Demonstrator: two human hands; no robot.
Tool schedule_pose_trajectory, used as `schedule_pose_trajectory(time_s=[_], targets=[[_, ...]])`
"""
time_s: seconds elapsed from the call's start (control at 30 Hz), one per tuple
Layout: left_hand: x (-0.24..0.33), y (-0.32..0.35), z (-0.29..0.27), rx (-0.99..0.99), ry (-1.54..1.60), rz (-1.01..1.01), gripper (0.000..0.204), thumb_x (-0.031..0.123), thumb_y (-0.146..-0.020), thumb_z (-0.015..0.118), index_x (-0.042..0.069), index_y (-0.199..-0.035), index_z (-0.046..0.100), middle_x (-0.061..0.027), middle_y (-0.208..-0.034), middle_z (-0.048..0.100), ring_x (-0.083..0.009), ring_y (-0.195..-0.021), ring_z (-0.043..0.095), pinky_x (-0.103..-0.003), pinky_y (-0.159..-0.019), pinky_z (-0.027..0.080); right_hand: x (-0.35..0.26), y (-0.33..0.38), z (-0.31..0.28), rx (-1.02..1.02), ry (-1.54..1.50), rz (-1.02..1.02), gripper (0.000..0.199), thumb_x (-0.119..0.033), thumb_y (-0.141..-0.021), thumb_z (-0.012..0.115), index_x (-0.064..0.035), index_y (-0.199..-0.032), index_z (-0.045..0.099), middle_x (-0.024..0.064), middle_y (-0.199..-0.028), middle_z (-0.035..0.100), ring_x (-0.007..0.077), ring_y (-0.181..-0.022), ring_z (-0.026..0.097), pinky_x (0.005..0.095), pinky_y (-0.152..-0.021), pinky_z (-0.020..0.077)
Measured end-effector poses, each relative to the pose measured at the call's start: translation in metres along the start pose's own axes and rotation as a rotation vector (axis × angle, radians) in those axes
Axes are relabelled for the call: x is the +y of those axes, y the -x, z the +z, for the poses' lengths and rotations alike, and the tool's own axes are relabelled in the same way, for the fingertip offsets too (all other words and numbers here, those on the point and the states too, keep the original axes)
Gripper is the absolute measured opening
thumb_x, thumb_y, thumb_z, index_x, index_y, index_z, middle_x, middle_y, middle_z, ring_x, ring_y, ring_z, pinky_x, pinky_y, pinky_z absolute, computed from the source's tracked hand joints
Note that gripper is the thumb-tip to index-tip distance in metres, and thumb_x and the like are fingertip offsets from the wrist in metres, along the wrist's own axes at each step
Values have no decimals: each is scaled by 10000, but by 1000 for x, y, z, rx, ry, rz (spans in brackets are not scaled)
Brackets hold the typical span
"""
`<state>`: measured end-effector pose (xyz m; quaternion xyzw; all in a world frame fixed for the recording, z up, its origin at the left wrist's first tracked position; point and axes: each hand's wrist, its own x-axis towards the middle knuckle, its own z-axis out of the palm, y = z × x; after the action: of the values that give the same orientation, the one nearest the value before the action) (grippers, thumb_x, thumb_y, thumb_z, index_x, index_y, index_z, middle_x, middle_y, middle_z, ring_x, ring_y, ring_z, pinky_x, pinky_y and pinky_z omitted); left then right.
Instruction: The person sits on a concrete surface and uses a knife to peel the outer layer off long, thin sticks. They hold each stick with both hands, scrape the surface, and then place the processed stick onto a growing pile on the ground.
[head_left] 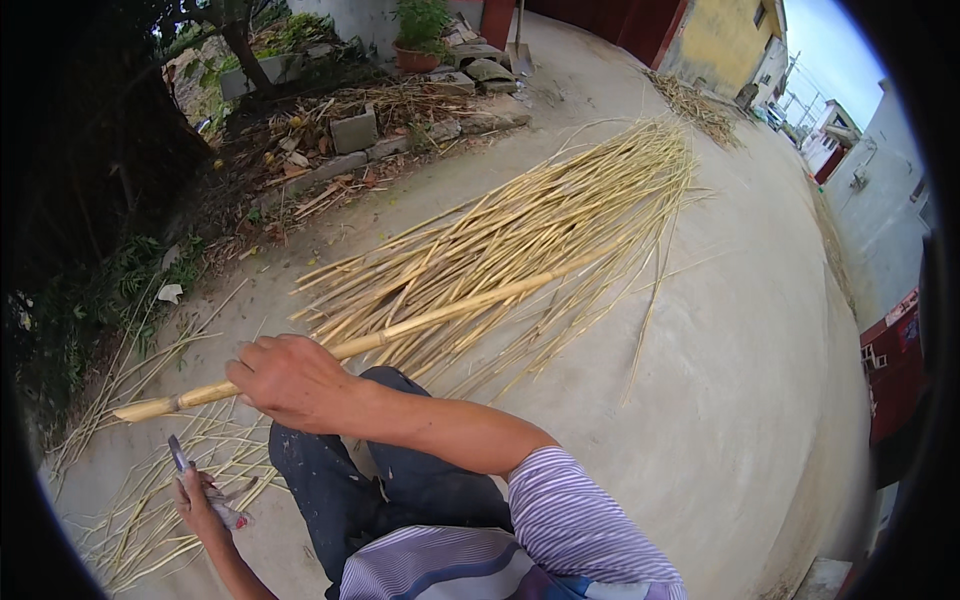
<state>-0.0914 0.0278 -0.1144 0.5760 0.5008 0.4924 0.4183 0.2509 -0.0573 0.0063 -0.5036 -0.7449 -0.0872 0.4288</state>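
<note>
My right hand [295, 382] is closed around a long, pale yellow cane stalk [450, 305]. The stalk slants across in front of my knees, its cut end pointing down to the left. My left hand [203, 503] grips a knife [180, 455] whose short grey blade points up, below the stalk's left end and apart from it. Something whitish and red shows at the handle, partly hidden by the fingers. Beyond the held stalk, a large pile of similar cane stalks [520, 230] lies on the concrete.
Thin stripped pieces [150, 520] lie scattered around my left hand. Brush and rubble with a grey block [355, 130] line the left side, near a potted plant [418, 40]. A shovel [519, 50] stands at the back. Another heap of stalks [695, 105] lies farther up the lane.
</note>
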Motion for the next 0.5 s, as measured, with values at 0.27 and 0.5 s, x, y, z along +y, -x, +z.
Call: schedule_pose_trajectory(time_s=[0.27, 0.5], targets=[[94, -4, 65, -123, 517, 64, 438, 460, -1007, 490, 28, -978, 560, -69, -744, 609, -122, -561, 575, -246, -478, 486, -29, 11, -19, -221, 9, 142, 299, -169, -793, 729, -43, -1033, 604, 105, -824, 560, 302, -760, 594, 408, -630, 481], [103, -11, 54, -88, 692, 60, 473, 475, -981, 531, 4, -963, 573, -78, -700, 597, -147, -509, 572, -246, -423, 473, -42, 9, -23, -318, 13, 194, 378, -129, -744, 768, -44, -1089, 640, 123, -835, 589, 312, -751, 605, 402, -641, 482]])
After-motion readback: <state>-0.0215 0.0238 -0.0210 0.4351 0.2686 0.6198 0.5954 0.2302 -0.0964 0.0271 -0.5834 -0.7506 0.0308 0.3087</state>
